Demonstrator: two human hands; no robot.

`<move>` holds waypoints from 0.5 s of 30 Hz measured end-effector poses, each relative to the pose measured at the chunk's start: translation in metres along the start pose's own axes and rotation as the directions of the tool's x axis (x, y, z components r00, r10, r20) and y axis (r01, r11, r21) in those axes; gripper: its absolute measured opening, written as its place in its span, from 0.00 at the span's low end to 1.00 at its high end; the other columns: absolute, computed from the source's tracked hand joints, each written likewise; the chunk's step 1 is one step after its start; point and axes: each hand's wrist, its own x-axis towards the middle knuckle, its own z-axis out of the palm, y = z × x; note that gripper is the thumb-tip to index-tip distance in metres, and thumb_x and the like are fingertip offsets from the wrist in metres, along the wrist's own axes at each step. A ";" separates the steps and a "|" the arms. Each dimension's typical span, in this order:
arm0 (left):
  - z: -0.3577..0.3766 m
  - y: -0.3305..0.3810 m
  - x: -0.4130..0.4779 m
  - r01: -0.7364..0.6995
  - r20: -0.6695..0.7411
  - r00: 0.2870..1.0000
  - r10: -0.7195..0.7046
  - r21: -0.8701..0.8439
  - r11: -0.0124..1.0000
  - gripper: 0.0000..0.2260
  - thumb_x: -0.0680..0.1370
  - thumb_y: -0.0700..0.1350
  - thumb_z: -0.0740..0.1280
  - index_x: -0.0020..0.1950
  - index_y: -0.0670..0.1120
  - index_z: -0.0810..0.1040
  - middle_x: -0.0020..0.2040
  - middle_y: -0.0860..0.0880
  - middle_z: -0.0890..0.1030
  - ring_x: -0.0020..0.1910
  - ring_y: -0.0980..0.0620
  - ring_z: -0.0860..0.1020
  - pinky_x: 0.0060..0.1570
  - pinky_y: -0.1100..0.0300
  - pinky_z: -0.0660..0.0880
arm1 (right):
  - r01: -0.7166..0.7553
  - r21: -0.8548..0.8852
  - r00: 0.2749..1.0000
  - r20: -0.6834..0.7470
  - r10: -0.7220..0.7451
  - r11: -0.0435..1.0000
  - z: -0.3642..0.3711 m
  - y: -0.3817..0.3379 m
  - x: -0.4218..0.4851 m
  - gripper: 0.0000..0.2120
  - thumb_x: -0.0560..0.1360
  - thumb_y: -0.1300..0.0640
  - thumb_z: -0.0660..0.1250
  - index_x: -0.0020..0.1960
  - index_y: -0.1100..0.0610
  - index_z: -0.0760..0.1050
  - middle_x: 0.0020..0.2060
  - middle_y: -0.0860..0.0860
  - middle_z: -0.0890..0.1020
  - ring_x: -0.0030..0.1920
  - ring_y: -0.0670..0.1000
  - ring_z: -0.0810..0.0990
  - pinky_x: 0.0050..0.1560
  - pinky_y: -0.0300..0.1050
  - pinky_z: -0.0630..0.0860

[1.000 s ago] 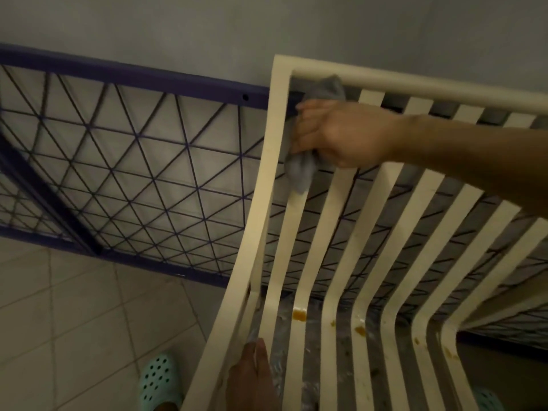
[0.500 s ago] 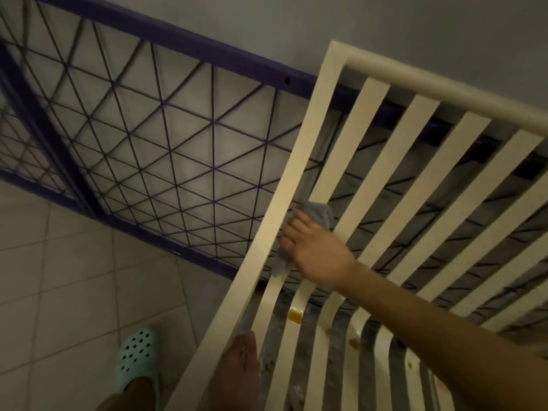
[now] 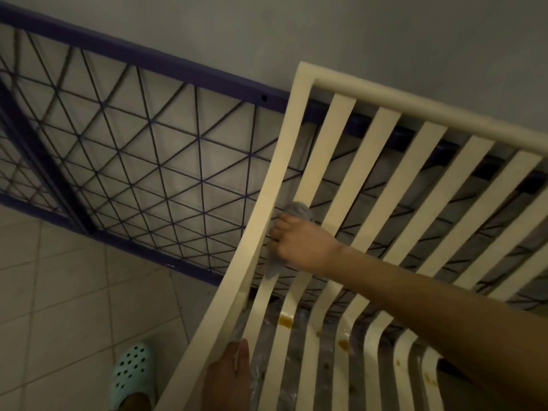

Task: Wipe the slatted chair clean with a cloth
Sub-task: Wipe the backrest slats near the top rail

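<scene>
Clutching cloth (image 3: 300, 209) in right hand (image 3: 299, 247), pressing it onto chair (image 3: 415, 105) back's leftmost slat (image 3: 313, 173) for scrubbing; bracing side rail (image 3: 275, 179) with left hand (image 3: 228, 378) against wobble, finger closure undeterminable.

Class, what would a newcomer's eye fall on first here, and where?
The cream slatted chair fills the right side, with the right hand holding a grey cloth to its leftmost slat. Brown stains dot the slats lower down; a teal clog stands bottom left.
</scene>
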 end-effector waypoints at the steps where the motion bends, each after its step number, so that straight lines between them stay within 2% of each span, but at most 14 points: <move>1: 0.000 -0.002 0.001 0.006 0.009 1.000 -0.006 0.011 1.000 0.15 0.80 0.56 0.57 0.54 0.52 0.81 0.45 0.41 0.83 0.47 0.42 0.80 0.50 0.56 0.75 | 0.007 -0.022 1.000 -0.015 -0.008 1.000 -0.010 0.016 0.000 0.05 0.65 0.60 0.75 0.37 0.54 0.79 0.35 0.50 0.80 0.42 0.55 0.79 0.56 0.48 0.68; 3: 0.000 -0.001 0.001 0.000 0.025 1.000 -0.001 0.060 0.998 0.16 0.81 0.57 0.55 0.56 0.52 0.80 0.47 0.42 0.83 0.48 0.43 0.80 0.51 0.57 0.75 | 0.017 -0.027 1.000 -0.020 -0.018 0.999 -0.034 0.048 -0.001 0.05 0.67 0.61 0.73 0.41 0.54 0.80 0.37 0.51 0.80 0.44 0.56 0.79 0.56 0.49 0.69; 6: 0.000 0.001 0.002 -0.021 0.007 1.000 0.021 0.065 0.998 0.16 0.81 0.54 0.56 0.60 0.51 0.79 0.48 0.42 0.83 0.49 0.43 0.81 0.51 0.58 0.74 | 0.076 -0.043 0.997 0.032 -0.075 0.996 -0.070 0.096 -0.002 0.10 0.70 0.62 0.71 0.50 0.54 0.80 0.44 0.52 0.81 0.50 0.57 0.78 0.60 0.52 0.70; 9: 0.002 0.002 0.004 -0.041 0.010 0.999 0.041 0.083 0.996 0.16 0.82 0.54 0.56 0.61 0.51 0.78 0.48 0.43 0.83 0.49 0.45 0.81 0.49 0.59 0.73 | 0.106 -0.003 0.994 0.004 -0.106 0.994 -0.107 0.139 -0.004 0.13 0.67 0.61 0.74 0.51 0.55 0.80 0.46 0.53 0.81 0.52 0.59 0.78 0.64 0.56 0.69; 12: 0.002 0.001 0.004 -0.033 0.007 0.999 0.033 0.077 0.996 0.15 0.81 0.54 0.57 0.59 0.49 0.79 0.45 0.42 0.83 0.47 0.45 0.81 0.47 0.59 0.73 | 0.084 0.034 0.995 0.043 -0.085 0.996 -0.130 0.158 -0.010 0.16 0.67 0.64 0.72 0.54 0.54 0.79 0.52 0.53 0.81 0.59 0.57 0.77 0.73 0.56 0.60; 15: 0.002 0.001 0.004 -0.053 0.007 0.999 0.052 0.060 0.997 0.14 0.81 0.53 0.57 0.60 0.49 0.78 0.46 0.42 0.83 0.49 0.44 0.81 0.48 0.58 0.73 | 0.015 -0.001 1.000 -0.023 -0.015 1.000 -0.124 0.148 -0.020 0.18 0.69 0.65 0.69 0.58 0.54 0.79 0.58 0.54 0.79 0.65 0.57 0.73 0.76 0.55 0.53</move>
